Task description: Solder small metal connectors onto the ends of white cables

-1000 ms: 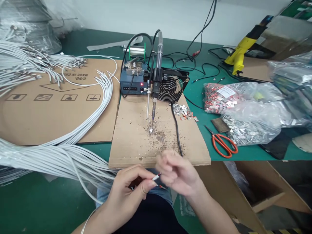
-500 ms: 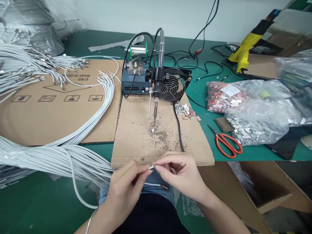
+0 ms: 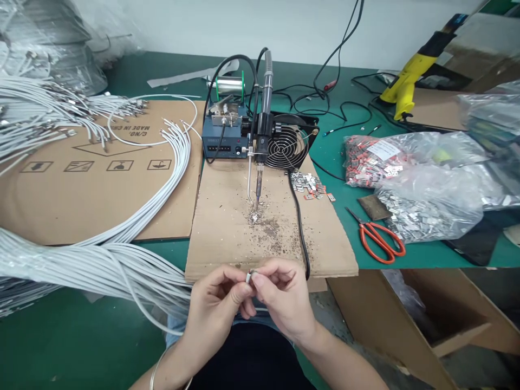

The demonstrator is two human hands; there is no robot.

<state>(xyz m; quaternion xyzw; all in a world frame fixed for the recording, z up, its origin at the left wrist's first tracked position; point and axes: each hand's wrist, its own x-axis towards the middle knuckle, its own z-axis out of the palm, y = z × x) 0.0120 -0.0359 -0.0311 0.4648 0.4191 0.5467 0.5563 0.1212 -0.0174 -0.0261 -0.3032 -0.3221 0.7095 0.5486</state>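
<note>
My left hand pinches a white cable close to its end, just in front of the cardboard's near edge. The thumb and fingertips of my right hand close on the tip of that same cable, touching the left fingers. What exactly sits at the tip is too small and covered to make out. From the left, a thick bundle of white cables reaches up to my left hand. Beyond both hands, a soldering iron is clamped point down over solder scraps on the cardboard sheet.
Behind stand a blue soldering station, a solder spool and a black fan. Small metal connectors lie right of the iron. Red-handled scissors, bagged connectors and a yellow heat gun are farther right.
My hands have drawn closer together, the right one moving left and turning. The cable end now points more upward between the fingertips. The loose orange-tipped end below is now out of sight.
</note>
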